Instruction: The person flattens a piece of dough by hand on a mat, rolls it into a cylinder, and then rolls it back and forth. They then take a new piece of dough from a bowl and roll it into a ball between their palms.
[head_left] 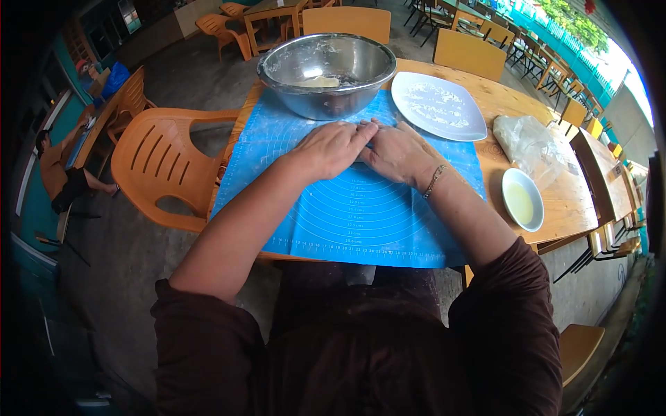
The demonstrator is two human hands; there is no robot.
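My left hand (331, 148) and my right hand (398, 152) meet over a blue measuring mat (347, 215) marked with rings and a ruler edge. Their fingers are closed and overlap at the tips, pressing down. A little of something pale shows beneath them, but the hands hide most of it. Just beyond stands a large steel bowl (329, 104) with a pale lump of dough (318, 82) inside and white smears on its wall. To the right of the bowl, a white square plate (466, 128) is dusted with white flour.
On the wooden table (555, 208), a clear plastic bag (531, 142) lies at the right, near a small bowl (533, 220) of pale yellow liquid. An orange chair (166, 163) stands close at the left. A person (59, 170) sits farther left.
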